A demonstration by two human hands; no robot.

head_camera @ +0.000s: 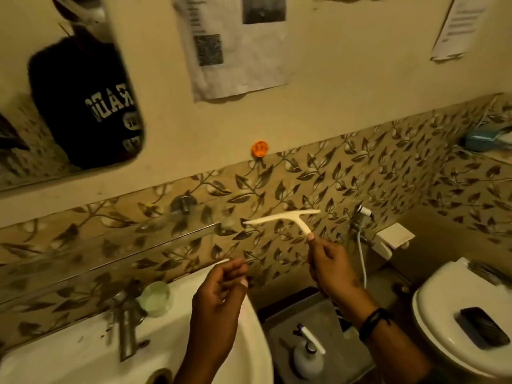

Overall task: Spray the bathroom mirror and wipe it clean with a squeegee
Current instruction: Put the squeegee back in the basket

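One right hand (329, 266) grips the squeegee (282, 218), clear of the mirror (16, 79).

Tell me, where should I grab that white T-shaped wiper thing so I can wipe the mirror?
Grab the squeegee by its thin stem, from below, as the right hand does. The long bar on top is the wiping edge, so it probably needs to stay free of fingers to lie flat on the mirror.

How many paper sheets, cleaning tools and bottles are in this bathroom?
Paper sheets taped on the wall: 2, one and another
Squeegee: 1, in the right hand
Pump bottle: 1
Total: 4
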